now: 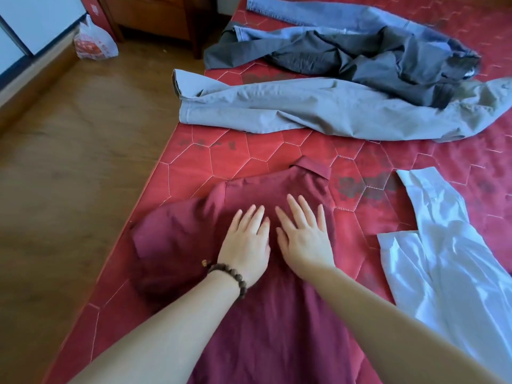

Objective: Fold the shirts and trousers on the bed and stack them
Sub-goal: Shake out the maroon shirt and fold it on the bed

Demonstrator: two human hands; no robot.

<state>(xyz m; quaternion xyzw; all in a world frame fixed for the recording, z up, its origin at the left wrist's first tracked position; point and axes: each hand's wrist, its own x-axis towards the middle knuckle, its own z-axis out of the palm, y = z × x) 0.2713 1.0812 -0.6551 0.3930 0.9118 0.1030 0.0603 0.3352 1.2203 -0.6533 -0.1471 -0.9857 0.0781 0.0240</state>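
Observation:
A maroon shirt (177, 236) lies back-up on the red quilted bed (230, 151), collar pointing away from me and one sleeve spread to the left. My left hand (246, 245), with a bead bracelet on its wrist, and my right hand (302, 231) press flat on the shirt's upper back, side by side, fingers straight. A white shirt (443, 253) lies spread to the right. Farther back lie light grey trousers (318, 109), dark grey trousers (360, 56) and blue jeans (313, 15).
The bed's left edge drops to a wooden floor (69, 162). A plastic bag (94, 41) and a wooden cabinet (158, 18) stand at the far left by a white wall panel.

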